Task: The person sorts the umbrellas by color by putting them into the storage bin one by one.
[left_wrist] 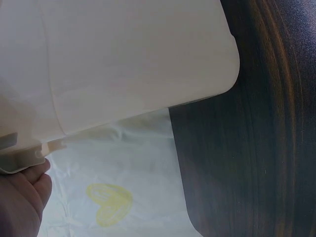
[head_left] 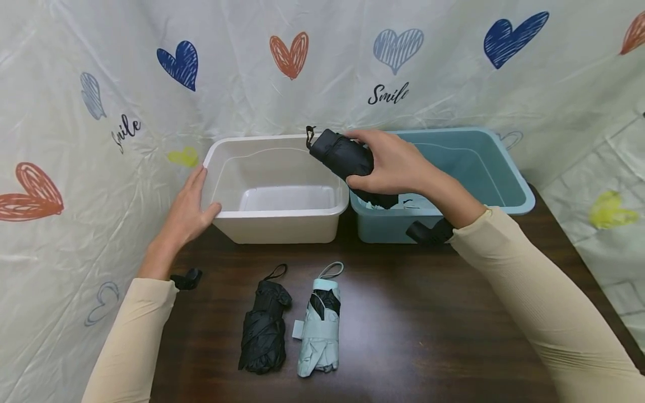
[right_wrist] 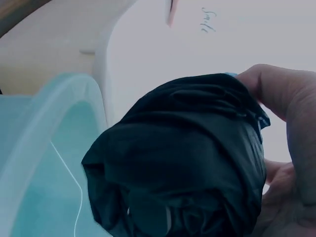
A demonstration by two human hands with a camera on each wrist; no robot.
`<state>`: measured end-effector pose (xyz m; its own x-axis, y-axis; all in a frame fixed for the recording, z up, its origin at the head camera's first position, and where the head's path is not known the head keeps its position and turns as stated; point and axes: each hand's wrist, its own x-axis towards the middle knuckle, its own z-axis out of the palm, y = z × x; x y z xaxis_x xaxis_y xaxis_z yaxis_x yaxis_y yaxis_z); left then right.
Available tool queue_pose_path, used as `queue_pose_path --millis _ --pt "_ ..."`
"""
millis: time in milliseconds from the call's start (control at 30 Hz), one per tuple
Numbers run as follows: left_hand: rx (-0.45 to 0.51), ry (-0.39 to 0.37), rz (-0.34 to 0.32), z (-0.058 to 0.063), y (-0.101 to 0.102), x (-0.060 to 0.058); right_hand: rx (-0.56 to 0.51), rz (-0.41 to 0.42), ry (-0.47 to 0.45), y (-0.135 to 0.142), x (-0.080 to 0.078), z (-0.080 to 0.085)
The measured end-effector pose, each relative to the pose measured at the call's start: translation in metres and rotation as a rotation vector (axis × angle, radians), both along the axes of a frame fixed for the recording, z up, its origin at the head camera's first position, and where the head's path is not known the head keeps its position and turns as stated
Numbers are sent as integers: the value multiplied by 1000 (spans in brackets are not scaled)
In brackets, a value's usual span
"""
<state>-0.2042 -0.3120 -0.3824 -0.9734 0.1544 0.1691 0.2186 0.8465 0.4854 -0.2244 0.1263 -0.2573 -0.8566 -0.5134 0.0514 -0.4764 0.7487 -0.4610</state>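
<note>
In the head view, the right hand (head_left: 390, 162) grips a folded black umbrella (head_left: 345, 155), thumb and fingers round it, above the right end of the white bin (head_left: 272, 229). The blue bin (head_left: 383, 229) stands just right of the white bin; pale contents in it are too hidden to tell. The left hand (head_left: 183, 210) pinches the white bin's rim at its left front corner. In front of the white bin, a second black umbrella (head_left: 264, 330) and a pale blue umbrella (head_left: 319, 330) lie on the bench (head_left: 413, 336), loops toward the bin.

In the left wrist view, fingers meet the white bin's rim.

In the right wrist view, the held umbrella's end sits between thumb and fingers.
</note>
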Motion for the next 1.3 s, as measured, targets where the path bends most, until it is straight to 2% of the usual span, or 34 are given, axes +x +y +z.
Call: queue_pose_path --millis 267,533,733,1000,1300 --pt "2 3 -6 -1 2 1 72 80 17 -15 -25 -2" --pt "0 4 -5 -1 2 -3 74 165 10 -38 -42 2" --pt "7 0 -1 -3 2 -2 100 216 37 -62 -48 3" --pt "11 16 2 -5 2 1 138 281 47 -82 -52 -5" --pt "-6 17 9 -1 3 1 221 348 -2 -107 -62 -6"
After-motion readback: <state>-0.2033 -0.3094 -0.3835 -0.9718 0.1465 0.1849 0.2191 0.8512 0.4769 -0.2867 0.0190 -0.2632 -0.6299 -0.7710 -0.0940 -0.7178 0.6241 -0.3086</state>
